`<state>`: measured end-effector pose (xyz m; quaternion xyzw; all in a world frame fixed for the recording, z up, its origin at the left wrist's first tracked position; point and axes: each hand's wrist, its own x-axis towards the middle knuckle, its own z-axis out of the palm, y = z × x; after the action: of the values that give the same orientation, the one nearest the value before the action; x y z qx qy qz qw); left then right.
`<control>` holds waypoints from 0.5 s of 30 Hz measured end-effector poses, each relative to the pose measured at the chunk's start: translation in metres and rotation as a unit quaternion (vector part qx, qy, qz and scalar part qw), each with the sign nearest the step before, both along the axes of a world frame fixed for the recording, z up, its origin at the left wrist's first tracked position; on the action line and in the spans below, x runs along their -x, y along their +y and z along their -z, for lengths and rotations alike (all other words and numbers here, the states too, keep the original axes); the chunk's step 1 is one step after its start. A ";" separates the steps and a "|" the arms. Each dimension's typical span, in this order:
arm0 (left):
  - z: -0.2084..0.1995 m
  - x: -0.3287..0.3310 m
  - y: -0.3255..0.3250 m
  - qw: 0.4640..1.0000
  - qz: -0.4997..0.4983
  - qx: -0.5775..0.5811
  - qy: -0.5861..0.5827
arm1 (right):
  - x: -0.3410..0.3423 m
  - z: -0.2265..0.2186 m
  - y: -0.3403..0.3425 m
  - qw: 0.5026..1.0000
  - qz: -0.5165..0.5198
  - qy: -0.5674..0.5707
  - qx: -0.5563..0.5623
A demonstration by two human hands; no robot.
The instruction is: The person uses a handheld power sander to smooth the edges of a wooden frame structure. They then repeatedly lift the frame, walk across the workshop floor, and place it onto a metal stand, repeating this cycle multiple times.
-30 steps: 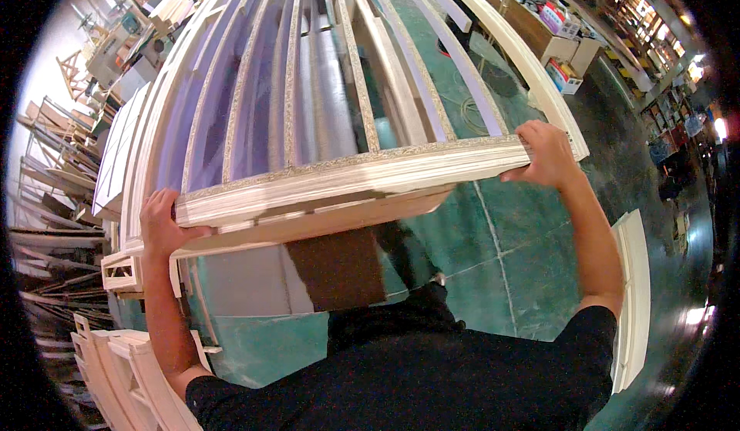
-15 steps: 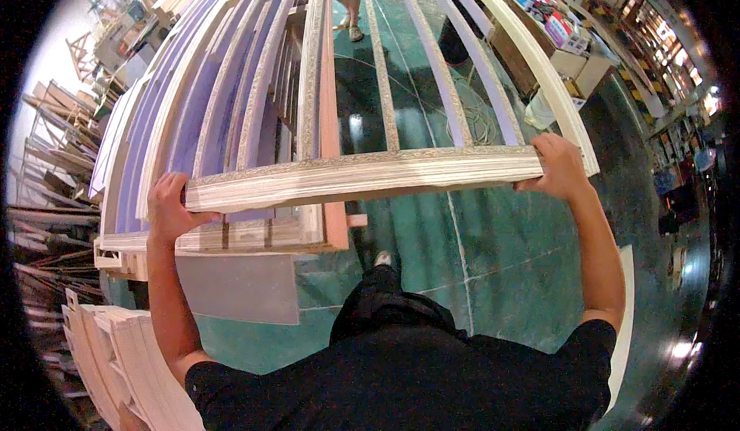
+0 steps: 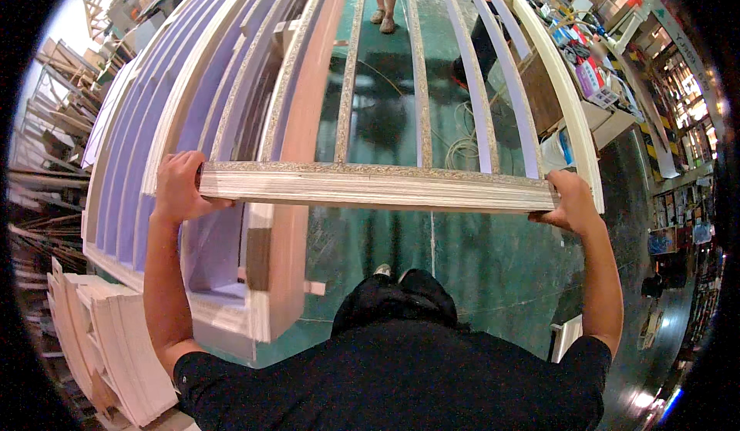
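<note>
A large slatted wooden frame [image 3: 370,187] spans the view in front of me, its near end rail crossing from left to right. My left hand [image 3: 183,187] grips the left end of that rail, fingers over the top and thumb beneath. At the rail's right end my right hand [image 3: 572,201] is closed round it the same way. Long slats with lilac sides run away from the rail. The frame is held up off the green floor, its far end cut off by the picture's top edge.
Lower left stands another lilac-lined wooden frame [image 3: 223,308], with an orange-pink board [image 3: 289,269] along its side. Stacked pale panels [image 3: 127,346] are nearer me. Ahead, another person's legs [image 3: 385,3] show beyond the slats. A cluttered workbench [image 3: 605,123], white bucket [image 3: 556,150] and coiled cable [image 3: 465,150] are at right.
The held frame has levelled out, its right end lower and shifted slightly right. The lilac-lined frame at lower left now appears nearer to me. Both hands keep their grip.
</note>
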<state>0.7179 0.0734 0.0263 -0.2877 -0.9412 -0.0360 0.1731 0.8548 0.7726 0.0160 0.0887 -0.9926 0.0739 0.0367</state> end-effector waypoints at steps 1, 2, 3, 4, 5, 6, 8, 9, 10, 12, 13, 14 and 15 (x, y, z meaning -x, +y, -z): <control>0.004 0.015 0.016 1.000 0.010 -0.008 0.006 | 0.014 0.001 0.015 1.000 -0.005 0.001 -0.008; 0.001 0.026 0.035 1.000 -0.016 -0.002 -0.007 | 0.031 -0.002 0.029 1.000 0.011 -0.005 0.006; 0.004 0.041 0.052 1.000 -0.022 -0.002 -0.016 | 0.047 -0.005 0.046 1.000 0.008 -0.002 0.001; 0.004 0.052 0.061 0.999 -0.029 0.005 -0.024 | 0.059 -0.001 0.058 1.000 0.004 0.002 0.001; 0.003 0.065 0.072 0.999 -0.036 0.011 -0.032 | 0.071 0.003 0.069 1.000 0.000 0.006 0.001; 0.002 0.079 0.084 0.997 -0.043 0.013 -0.056 | 0.085 0.006 0.079 1.000 0.005 0.005 0.001; -0.003 0.112 0.118 0.993 -0.059 0.011 -0.101 | 0.121 0.003 0.108 1.000 0.012 0.004 -0.006; -0.001 0.127 0.131 0.993 -0.054 0.009 -0.105 | 0.136 0.006 0.125 1.000 0.004 0.004 -0.005; 0.001 0.146 0.139 0.994 -0.046 0.007 -0.102 | 0.154 0.009 0.139 1.000 -0.002 0.011 -0.004; 0.005 0.169 0.130 0.994 -0.018 -0.004 -0.109 | 0.168 0.020 0.143 1.000 -0.009 0.013 0.004; 0.001 0.188 0.145 0.990 -0.038 -0.014 -0.134 | 0.189 0.018 0.156 1.000 -0.012 0.014 0.000; -0.006 0.206 0.162 0.985 -0.059 -0.024 -0.160 | 0.210 0.015 0.167 1.000 -0.016 0.015 -0.004; -0.011 0.225 0.175 0.979 -0.079 -0.034 -0.185 | 0.229 0.009 0.174 1.000 -0.012 0.006 -0.007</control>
<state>0.4934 0.2485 0.0374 -0.1951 -0.9749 -0.1067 0.0077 0.6262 0.9466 0.0065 0.1016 -0.9917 0.0666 0.0414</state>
